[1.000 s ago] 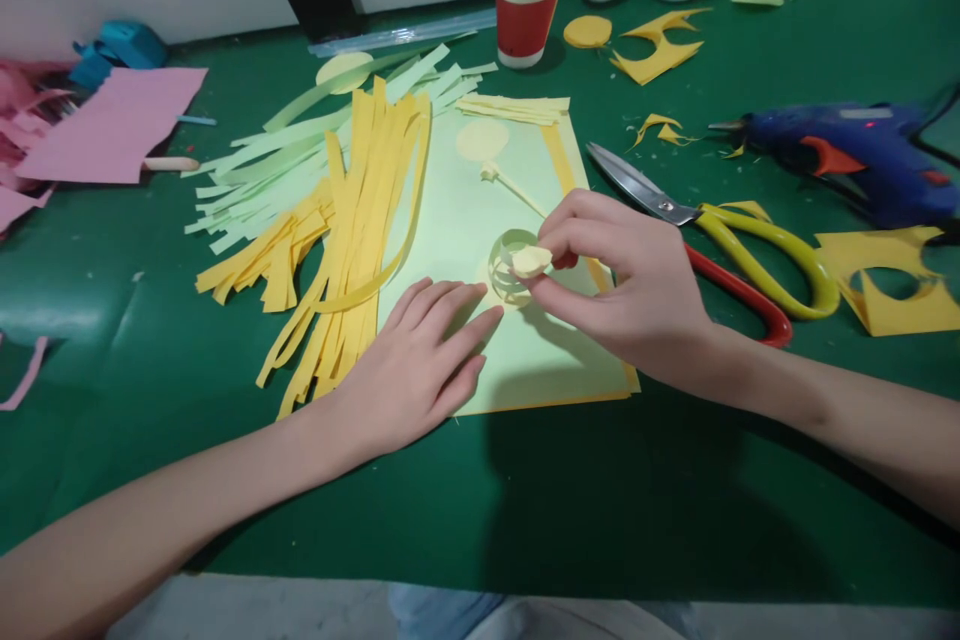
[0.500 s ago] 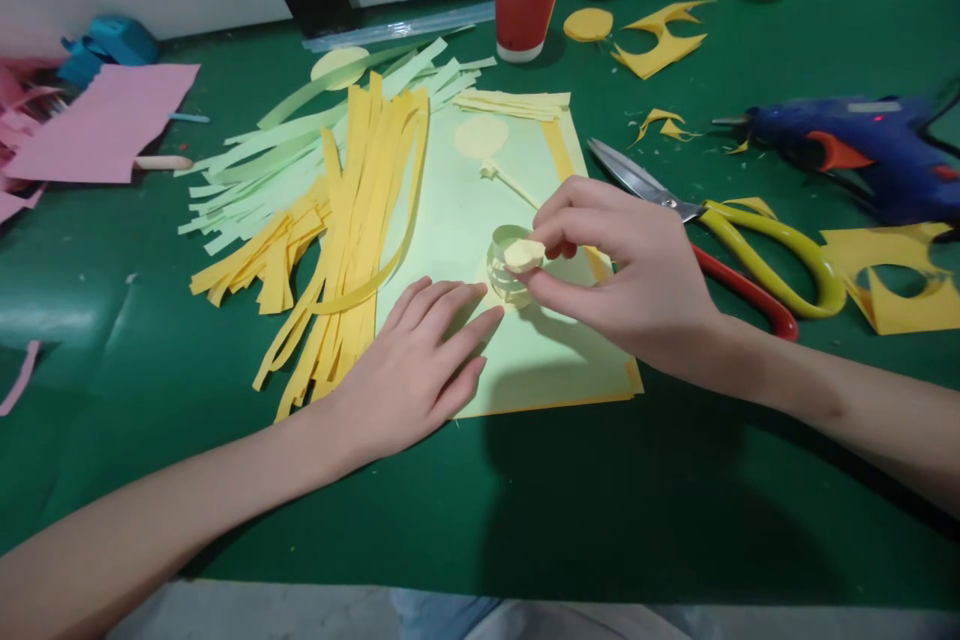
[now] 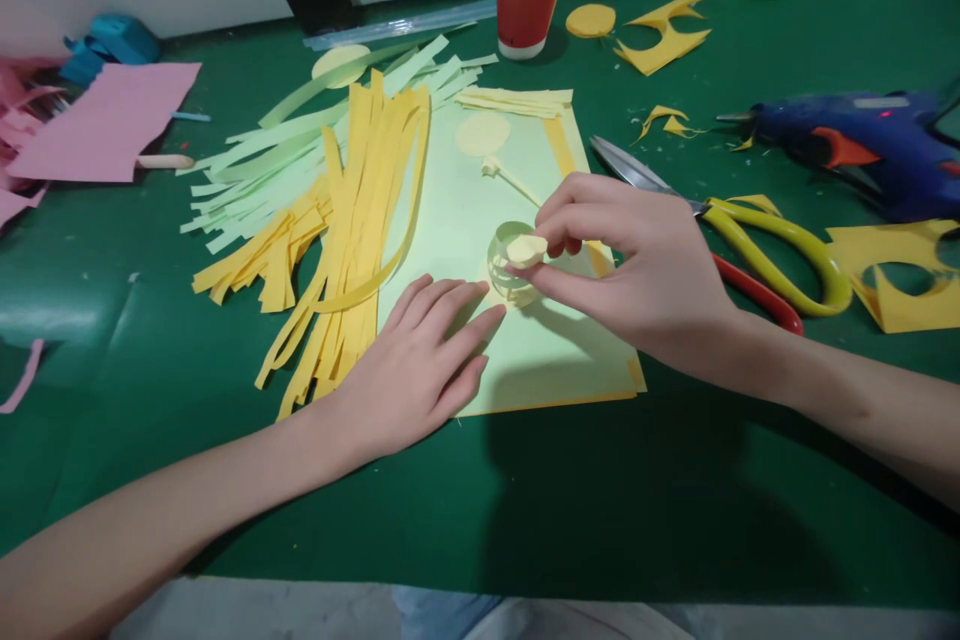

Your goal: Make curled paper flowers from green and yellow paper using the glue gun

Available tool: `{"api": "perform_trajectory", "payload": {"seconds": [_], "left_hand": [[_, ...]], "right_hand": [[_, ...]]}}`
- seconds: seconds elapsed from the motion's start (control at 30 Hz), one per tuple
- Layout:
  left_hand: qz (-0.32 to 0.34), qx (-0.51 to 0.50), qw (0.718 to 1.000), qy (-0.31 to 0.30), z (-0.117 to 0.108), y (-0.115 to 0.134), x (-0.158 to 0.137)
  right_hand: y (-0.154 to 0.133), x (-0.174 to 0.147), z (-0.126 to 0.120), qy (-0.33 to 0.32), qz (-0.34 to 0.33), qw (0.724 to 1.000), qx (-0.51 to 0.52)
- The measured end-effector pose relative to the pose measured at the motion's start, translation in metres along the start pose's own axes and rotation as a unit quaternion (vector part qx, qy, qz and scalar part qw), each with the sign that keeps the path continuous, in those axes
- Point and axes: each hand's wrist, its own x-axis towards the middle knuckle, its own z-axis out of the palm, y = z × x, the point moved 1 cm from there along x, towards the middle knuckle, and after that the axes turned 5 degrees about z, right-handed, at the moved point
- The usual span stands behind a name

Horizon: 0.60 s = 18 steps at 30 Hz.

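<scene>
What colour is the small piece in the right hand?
The piece is pale yellow, clearest in the head view.

In the middle of the frame, a small pale yellow lump [image 3: 527,250] is being held sideways. A light green ring [image 3: 513,229] is curling behind it.

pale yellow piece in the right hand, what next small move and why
Perhaps ease the pale yellow piece against the paper ring: the right hand pinches it close to the ring, and the left hand lies beside the ring, able to steady it.
</scene>
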Motion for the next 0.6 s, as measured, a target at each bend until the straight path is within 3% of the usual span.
{"api": "perform_trajectory", "payload": {"seconds": [0.6], "left_hand": [[0.000,-0.002,1.000,0.002,-0.0005,-0.0002,-0.0004]], "right_hand": [[0.0011,-0.0008,0.0007,-0.004,0.014,1.000,0.014]]}}
